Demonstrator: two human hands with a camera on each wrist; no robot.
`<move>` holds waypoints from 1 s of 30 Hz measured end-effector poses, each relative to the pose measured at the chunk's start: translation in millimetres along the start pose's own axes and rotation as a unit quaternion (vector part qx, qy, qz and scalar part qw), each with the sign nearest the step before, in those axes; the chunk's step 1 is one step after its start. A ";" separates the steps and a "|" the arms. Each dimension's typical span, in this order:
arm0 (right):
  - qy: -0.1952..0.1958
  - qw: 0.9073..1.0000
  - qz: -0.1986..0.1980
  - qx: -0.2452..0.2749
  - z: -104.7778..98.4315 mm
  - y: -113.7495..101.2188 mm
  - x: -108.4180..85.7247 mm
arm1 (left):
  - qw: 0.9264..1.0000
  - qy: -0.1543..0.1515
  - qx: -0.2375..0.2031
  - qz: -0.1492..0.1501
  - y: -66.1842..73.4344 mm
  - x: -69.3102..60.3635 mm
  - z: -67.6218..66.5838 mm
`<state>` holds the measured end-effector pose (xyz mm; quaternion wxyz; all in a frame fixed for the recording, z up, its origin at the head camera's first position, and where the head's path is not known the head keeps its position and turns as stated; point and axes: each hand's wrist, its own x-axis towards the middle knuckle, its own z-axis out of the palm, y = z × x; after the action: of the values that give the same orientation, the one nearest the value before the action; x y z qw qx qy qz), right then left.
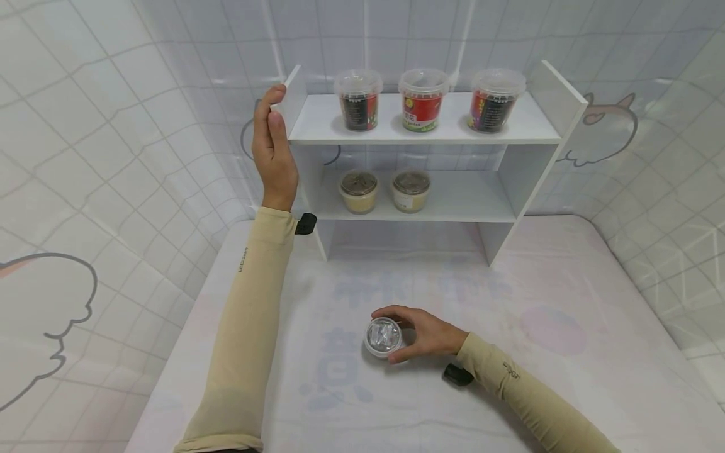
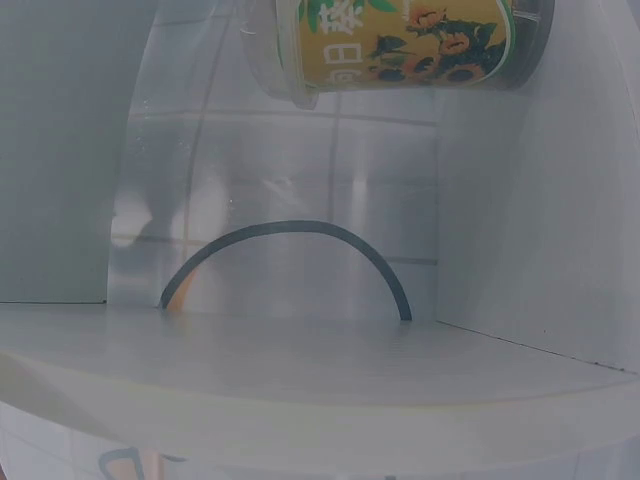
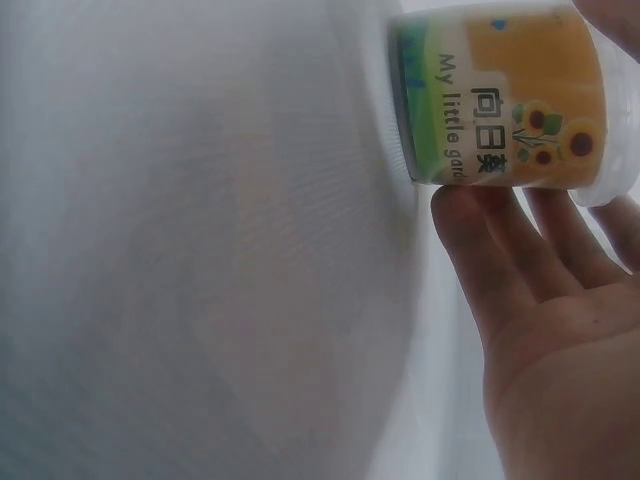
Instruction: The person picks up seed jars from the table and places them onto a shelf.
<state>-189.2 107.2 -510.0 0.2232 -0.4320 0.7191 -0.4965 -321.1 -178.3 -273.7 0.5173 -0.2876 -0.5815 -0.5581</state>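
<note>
At the left of the white shelf unit (image 1: 421,118), my left hand (image 1: 275,151) holds the front edge of the side panel (image 1: 296,94), its fingers and thumb either side of the upper corner. My right hand (image 1: 428,333) curls its fingers and thumb round a small lidded plastic cup (image 1: 382,337), low at the tabletop. A silvery packet shows through the clear lid. In the right wrist view, the cup (image 3: 510,105) has an orange sunflower label with a green band, and the fingertips (image 3: 465,205) touch its side.
On the upper board are a black-and-red cup (image 1: 359,104), a red cup (image 1: 423,104) and a dark labelled cup (image 1: 493,104). Two yellowish cups (image 1: 359,192) sit on the lower board; the left wrist view shows a sunflower cup (image 2: 410,45). Tiled-print sheeting (image 1: 102,126) surrounds the table.
</note>
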 end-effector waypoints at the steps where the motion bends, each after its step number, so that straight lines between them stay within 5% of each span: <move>1: 0.000 1.000 -0.001 -0.001 -0.1 0.0 -0.1 | 1.000 0.000 0.000 0.000 0.0 0.0 0.0; 30: 0.006 1.000 0.024 0.012 0.9 1.5 -0.5 | 1.000 -0.001 -0.006 0.003 -3.7 -0.8 -1.0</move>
<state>-188.8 107.3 -511.8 0.2363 -0.4088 0.7247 -0.5018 -323.9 -179.9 -276.0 0.5166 -0.2933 -0.5775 -0.5600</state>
